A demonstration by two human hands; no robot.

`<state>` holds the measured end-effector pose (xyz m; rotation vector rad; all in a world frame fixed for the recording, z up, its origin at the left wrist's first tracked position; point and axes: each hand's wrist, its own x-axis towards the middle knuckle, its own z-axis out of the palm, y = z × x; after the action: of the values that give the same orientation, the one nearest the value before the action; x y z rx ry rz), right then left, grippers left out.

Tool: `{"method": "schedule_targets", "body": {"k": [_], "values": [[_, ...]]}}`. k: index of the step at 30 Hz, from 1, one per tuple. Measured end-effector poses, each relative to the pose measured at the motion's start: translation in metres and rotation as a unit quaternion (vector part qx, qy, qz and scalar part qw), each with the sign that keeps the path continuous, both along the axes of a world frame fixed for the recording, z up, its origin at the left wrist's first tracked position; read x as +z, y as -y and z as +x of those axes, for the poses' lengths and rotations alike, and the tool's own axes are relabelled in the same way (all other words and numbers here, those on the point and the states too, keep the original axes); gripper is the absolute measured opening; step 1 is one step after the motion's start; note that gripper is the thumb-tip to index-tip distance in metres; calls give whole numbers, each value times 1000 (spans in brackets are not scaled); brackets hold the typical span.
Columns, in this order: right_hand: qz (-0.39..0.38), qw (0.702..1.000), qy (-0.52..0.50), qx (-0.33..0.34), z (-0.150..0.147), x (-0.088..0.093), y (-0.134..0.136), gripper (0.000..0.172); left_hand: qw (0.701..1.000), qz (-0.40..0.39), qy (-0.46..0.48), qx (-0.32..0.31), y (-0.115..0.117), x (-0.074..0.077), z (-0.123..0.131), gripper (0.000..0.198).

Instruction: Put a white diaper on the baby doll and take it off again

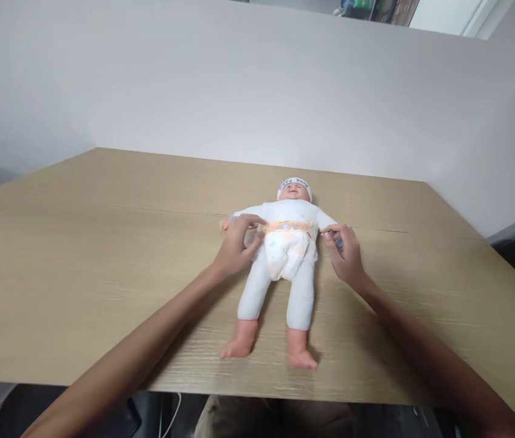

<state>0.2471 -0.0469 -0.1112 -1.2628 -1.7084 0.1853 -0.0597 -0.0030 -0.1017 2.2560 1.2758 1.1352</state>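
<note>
A baby doll (pixel 284 216) in a white suit and white cap lies on its back on the wooden table (pixel 79 255), head away from me, bare feet toward me. A white diaper (pixel 287 252) with an orange waistband is wrapped around its hips. My left hand (pixel 236 246) pinches the diaper's edge at the doll's left-side waist, fingers closed. At the other side of the waist my right hand (pixel 343 252) pinches the diaper's tab, fingers closed too.
The light wood table runs wide to both sides, with a seam across its middle. A plain white wall (pixel 239 79) stands right behind its far edge. Dark floor and a white cable (pixel 172 413) show below the near edge.
</note>
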Motion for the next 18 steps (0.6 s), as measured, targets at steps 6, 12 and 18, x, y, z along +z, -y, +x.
{"method": "schedule_targets", "body": {"k": [6, 12, 18], "values": [[-22, 994, 67, 81, -43, 35, -33, 39, 990, -79, -64, 93, -21, -43, -43, 36], [-188, 955, 153, 172, -84, 58, -90, 40, 965, -95, -212, 121, -19, -43, -42, 37], [-236, 945, 128, 185, -93, 54, -116, 27, 958, -118, -232, 116, -11, -39, -44, 34]]}}
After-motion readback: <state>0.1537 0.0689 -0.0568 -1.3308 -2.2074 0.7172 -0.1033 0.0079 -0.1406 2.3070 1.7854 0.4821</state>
